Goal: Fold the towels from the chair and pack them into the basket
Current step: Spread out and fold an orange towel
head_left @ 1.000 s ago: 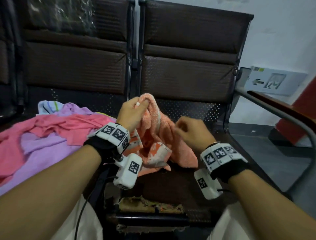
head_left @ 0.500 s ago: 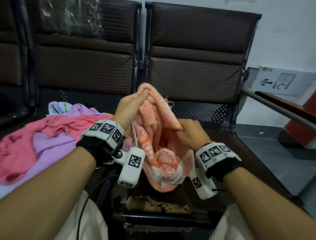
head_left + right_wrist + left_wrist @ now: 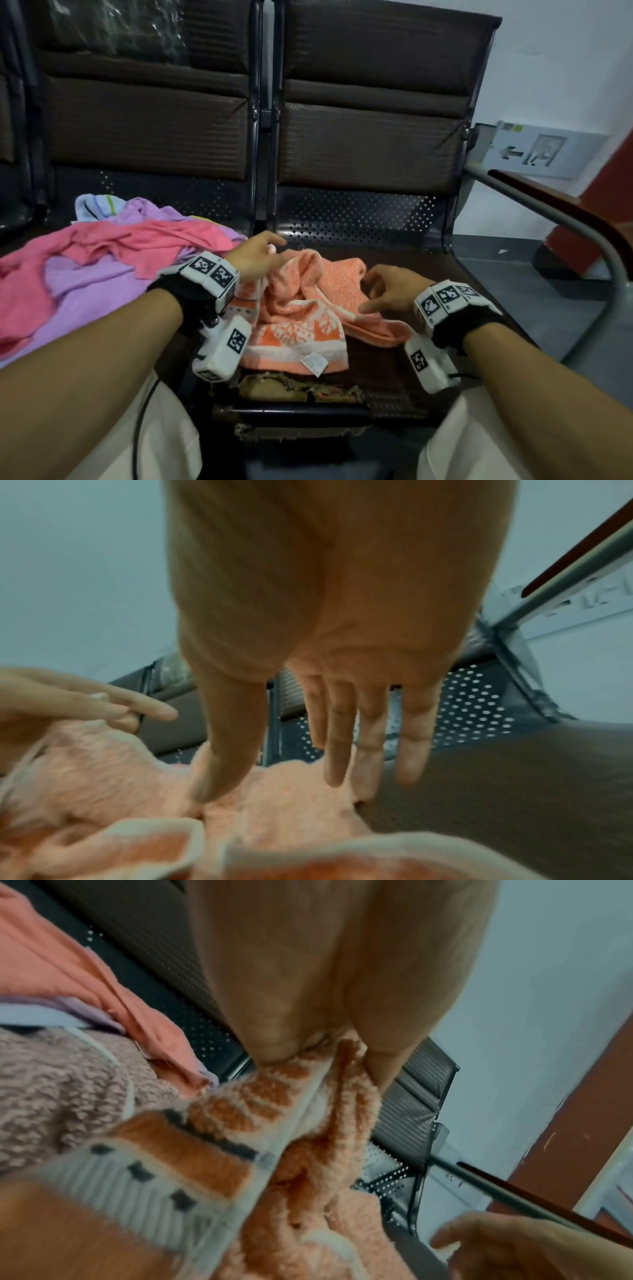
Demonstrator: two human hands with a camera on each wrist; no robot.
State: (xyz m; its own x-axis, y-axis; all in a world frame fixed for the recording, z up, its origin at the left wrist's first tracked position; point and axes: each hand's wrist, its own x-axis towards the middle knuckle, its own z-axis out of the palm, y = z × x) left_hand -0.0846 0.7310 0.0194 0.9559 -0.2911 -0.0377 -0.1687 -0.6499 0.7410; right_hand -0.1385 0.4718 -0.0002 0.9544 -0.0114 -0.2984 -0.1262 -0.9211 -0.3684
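Observation:
An orange-and-white patterned towel [image 3: 308,308] lies crumpled on the right chair seat [image 3: 394,246]. My left hand [image 3: 263,253] is at the towel's far left corner. In the left wrist view the thumb and fingers [image 3: 383,1053] pinch a fold of the towel [image 3: 308,1123]. My right hand [image 3: 380,291] hovers over the towel's right side with its fingers [image 3: 335,750] spread and straight, holding nothing. Its thumb tip touches the towel [image 3: 291,813]. No basket is in view.
A heap of pink [image 3: 137,246], purple [image 3: 85,294] and striped light-blue [image 3: 96,205] towels covers the left seat. A metal armrest [image 3: 565,219] curves along the right. The seat's front edge [image 3: 301,390] is torn. My knees are just below.
Both hands held the orange towel up in the air; now it is down on the seat. The right hand has let go and spread its fingers.

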